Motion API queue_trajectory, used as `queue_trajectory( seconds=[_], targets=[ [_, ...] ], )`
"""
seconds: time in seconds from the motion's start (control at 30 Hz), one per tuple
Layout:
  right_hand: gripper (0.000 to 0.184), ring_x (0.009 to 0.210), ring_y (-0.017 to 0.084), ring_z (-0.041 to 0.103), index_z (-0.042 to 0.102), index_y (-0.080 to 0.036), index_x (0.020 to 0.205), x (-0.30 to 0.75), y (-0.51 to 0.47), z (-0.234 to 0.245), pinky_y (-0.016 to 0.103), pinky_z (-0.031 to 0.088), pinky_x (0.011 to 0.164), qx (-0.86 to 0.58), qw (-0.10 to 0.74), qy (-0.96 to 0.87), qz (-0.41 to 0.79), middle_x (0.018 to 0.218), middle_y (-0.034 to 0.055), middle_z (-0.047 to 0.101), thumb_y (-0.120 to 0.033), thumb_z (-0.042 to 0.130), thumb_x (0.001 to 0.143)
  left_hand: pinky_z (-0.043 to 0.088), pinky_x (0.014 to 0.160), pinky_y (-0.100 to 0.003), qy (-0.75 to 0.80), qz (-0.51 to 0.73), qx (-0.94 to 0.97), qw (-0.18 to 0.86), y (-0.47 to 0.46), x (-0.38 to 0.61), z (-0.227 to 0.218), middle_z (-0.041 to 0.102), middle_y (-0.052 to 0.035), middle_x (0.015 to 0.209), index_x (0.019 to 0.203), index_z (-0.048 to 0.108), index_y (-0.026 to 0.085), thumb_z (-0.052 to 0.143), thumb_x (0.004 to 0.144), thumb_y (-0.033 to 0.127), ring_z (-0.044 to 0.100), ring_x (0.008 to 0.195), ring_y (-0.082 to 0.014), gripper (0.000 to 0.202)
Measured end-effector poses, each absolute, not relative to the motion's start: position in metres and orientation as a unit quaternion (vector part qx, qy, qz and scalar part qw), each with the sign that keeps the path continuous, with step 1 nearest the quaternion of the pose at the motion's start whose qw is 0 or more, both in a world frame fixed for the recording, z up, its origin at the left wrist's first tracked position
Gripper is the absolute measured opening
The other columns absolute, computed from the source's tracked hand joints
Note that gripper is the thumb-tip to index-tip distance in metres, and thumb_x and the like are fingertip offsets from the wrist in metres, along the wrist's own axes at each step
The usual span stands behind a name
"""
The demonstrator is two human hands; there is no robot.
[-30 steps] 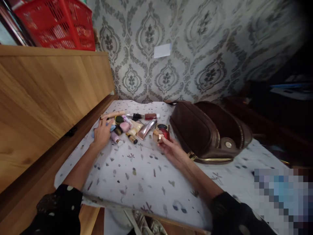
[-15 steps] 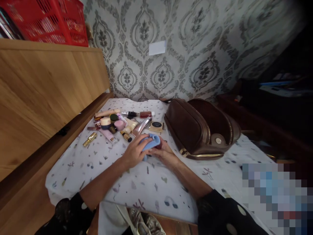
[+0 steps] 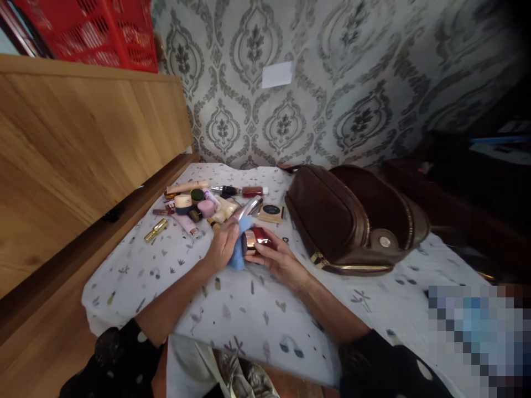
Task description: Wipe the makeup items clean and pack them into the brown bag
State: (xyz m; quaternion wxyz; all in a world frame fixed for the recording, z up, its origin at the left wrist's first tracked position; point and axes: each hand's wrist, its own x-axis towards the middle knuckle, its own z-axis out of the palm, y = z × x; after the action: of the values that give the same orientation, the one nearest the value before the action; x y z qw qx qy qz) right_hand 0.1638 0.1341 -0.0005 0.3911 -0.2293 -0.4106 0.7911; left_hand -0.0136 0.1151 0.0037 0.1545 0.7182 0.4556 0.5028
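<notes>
Over the middle of the patterned tablecloth (image 3: pixel 232 309), my right hand (image 3: pixel 279 258) grips a small red cosmetic jar with a gold rim (image 3: pixel 254 240). My left hand (image 3: pixel 223 245) holds a folded blue cloth (image 3: pixel 239 250) pressed against the jar's left side. Just beyond my hands lies a heap of cosmetics (image 3: pixel 207 205): tubes, small pots, lip glosses, a silver tube and a flat compact (image 3: pixel 270 211). A gold lipstick (image 3: pixel 156 230) lies apart on the left.
A brown zipped bag (image 3: pixel 352 221) lies to the right of my hands. A wooden cabinet (image 3: pixel 74 160) bounds the table's left side, with a red basket (image 3: pixel 95 30) on top. Patterned wallpaper stands behind. Dark furniture stands at the far right.
My left hand left the cosmetics heap carrying the blue cloth and came to the jar in my right hand. The cloth first covered the jar; now it sits at its side.
</notes>
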Motion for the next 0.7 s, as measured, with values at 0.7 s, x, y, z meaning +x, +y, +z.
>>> queue_trajectory(
  seconds=[0.7],
  targets=[
    [0.052, 0.057, 0.016, 0.067, 0.060, -0.020, 0.099, 0.157, 0.147, -0.005, 0.032, 0.060, 0.056, -0.343, 0.355, -0.426, 0.758, 0.074, 0.0013, 0.070, -0.060, 0.077, 0.070, 0.044, 0.105, -0.043, 0.444, 0.424, 0.783, 0.103, 0.115, -0.007, -0.016, 0.055, -0.0155, 0.130, 0.135, 0.045, 0.019, 0.056, 0.093, 0.039, 0.054, 0.123, -0.0279, 0.047]
  ],
)
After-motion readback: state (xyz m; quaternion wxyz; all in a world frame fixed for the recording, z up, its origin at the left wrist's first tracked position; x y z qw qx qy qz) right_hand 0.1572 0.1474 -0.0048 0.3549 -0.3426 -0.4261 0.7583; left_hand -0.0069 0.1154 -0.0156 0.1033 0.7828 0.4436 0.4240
